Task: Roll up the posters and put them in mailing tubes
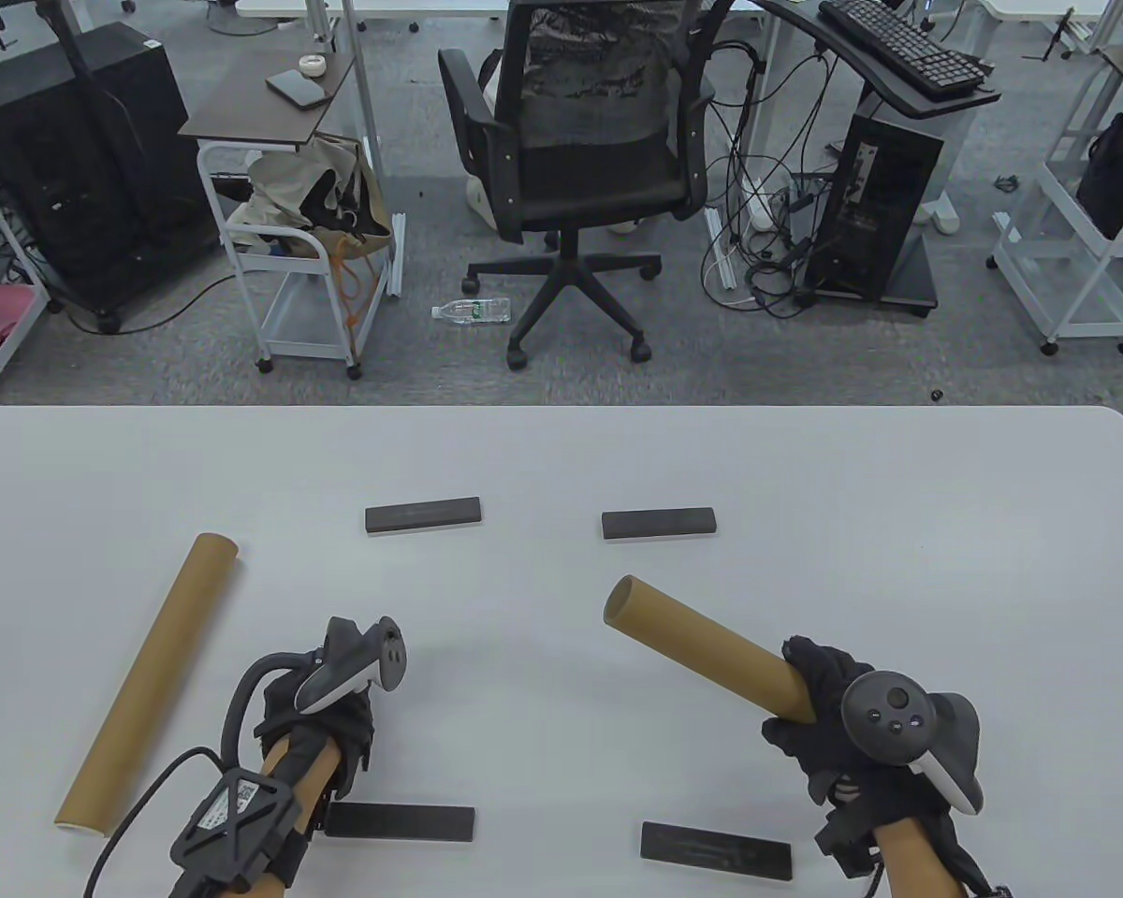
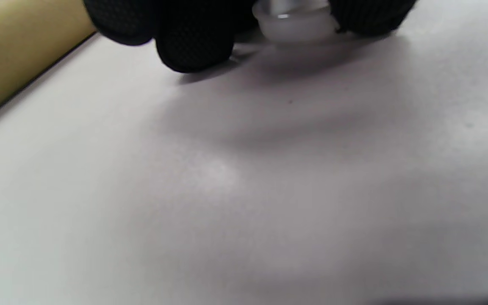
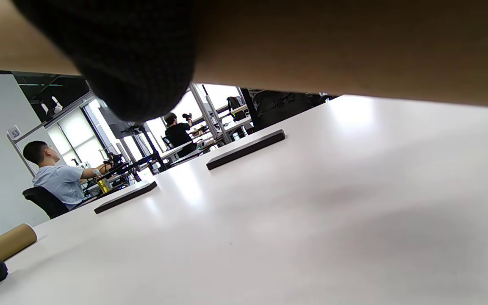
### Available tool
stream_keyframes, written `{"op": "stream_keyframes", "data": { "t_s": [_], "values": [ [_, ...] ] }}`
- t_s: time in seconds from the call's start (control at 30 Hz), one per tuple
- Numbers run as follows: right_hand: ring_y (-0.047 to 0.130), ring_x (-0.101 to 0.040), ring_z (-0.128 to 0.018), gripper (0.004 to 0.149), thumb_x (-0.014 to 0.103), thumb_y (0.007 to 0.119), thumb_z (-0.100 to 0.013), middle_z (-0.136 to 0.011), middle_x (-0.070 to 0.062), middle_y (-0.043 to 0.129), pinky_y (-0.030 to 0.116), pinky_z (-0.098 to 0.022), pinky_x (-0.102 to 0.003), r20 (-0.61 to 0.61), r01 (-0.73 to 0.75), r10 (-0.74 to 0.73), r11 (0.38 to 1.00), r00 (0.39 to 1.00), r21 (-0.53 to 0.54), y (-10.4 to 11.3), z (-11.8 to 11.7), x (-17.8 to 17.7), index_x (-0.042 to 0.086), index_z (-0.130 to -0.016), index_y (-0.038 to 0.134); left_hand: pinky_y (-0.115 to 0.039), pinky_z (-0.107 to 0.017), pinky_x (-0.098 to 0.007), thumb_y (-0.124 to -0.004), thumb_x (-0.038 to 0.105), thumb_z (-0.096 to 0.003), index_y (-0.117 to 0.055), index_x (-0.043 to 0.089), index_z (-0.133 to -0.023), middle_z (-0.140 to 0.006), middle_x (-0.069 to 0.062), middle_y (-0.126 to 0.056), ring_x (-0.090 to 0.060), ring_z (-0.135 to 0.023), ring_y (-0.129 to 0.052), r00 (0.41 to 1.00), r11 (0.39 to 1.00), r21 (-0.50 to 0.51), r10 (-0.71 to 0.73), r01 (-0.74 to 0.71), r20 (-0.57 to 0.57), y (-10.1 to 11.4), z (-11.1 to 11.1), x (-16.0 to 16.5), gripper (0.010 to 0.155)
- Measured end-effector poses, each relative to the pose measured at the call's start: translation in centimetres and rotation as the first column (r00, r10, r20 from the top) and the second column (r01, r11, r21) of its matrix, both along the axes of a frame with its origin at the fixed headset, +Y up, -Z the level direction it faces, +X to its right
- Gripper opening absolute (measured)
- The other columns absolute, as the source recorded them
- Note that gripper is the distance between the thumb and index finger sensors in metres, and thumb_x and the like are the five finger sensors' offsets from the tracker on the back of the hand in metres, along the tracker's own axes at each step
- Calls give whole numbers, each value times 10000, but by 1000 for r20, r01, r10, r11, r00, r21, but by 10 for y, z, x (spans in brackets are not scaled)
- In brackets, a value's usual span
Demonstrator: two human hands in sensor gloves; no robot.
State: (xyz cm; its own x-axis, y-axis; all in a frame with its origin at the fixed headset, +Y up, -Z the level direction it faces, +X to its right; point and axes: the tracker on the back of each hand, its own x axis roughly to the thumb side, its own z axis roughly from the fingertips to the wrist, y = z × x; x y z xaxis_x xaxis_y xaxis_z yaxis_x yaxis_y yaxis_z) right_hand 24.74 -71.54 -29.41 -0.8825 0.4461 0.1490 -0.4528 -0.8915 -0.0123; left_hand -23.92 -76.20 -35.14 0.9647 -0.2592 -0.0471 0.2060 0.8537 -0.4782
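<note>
Right hand [image 1: 828,725] round a raised tube [image 1: 702,647] — left hand [image 1: 323,716] pinching a translucent cap [image 2: 295,23].

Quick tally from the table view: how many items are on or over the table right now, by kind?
Brown cardboard mailing tubes: 2, one lying at left, one held up in the right hand.
Flat black rectangular bars: 4, at.
Small translucent white cap, by the left hand's fingertips: 1.
Total: 7.
</note>
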Motion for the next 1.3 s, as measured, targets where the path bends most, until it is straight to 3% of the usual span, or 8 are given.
{"op": "stream_keyframes", "data": {
  "t_s": [0.13,0.23,0.4,0.57,0.83,1.1,1.23,1.3],
  "values": [
    [621,-453,-867,833,325,983,-352,-965,-134,582,501,-642,-714,-47,-59,58,998,997,-5,-2,0,-11,199,-974,443,-810,-544,-465,-752,578,-424,-540,269,-1001,-953,-77,-768,-267,-729,-953,997,996,42,73,-74,29,11,3,7,688],
    [625,-453,-865,830,329,981,-353,-965,-135,586,506,-641,-712,-88,-98,96,995,991,-12,-4,1,-22,200,-975,447,-813,-536,-463,-755,593,-412,-534,275,-994,-951,-64,-765,-266,-713,-961,953,951,100,282,-293,110,28,11,23,699],
    [631,-450,-866,826,332,982,-352,-966,-133,594,506,-643,-712,-146,-185,186,983,972,19,-3,5,-44,202,-977,458,-818,-525,-484,-761,601,-402,-555,273,-985,-938,-69,-780,-281,-695,-976,616,581,206,720,-787,320,63,34,44,700],
    [638,-446,-864,825,339,980,-349,-964,-130,598,514,-642,-707,-188,-221,226,974,956,47,-3,8,-60,205,-975,460,-822,-521,-485,-770,599,-408,-568,276,-989,-932,-73,-791,-284,-686,-982,319,305,97,878,-947,358,72,41,59,695],
    [658,-447,-849,823,330,988,-340,-952,-138,619,525,-633,-710,-220,-176,188,982,957,69,-3,11,-64,189,-971,480,-814,-532,-494,-749,565,-423,-551,282,-1010,-959,-83,-766,-293,-709,-972,264,269,31,906,-963,331,61,45,69,681],
    [685,-448,-826,821,338,986,-339,-941,-144,636,546,-623,-707,-230,-164,177,984,957,71,-3,13,-61,170,-972,491,-818,-534,-502,-756,530,-422,-628,307,-998,-977,-82,-787,-297,-731,-983,221,206,80,914,-975,340,57,48,72,631],
    [692,-452,-815,816,331,988,-336,-936,-153,640,569,-609,-692,-224,-156,169,985,960,76,-3,13,-58,166,-969,500,-838,-520,-491,-765,533,-406,-668,345,-974,-948,-73,-842,-279,-711,-1013,272,229,155,880,-961,389,59,52,76,606],
    [686,-456,-818,814,320,992,-335,-937,-154,639,562,-613,-692,-252,-130,146,989,957,77,-3,14,-55,169,-968,503,-838,-521,-492,-818,557,-371,-710,362,-947,-908,-40,-887,-263,-692,-1027,220,200,93,897,-975,384,62,48,72,618]
  ]
}}
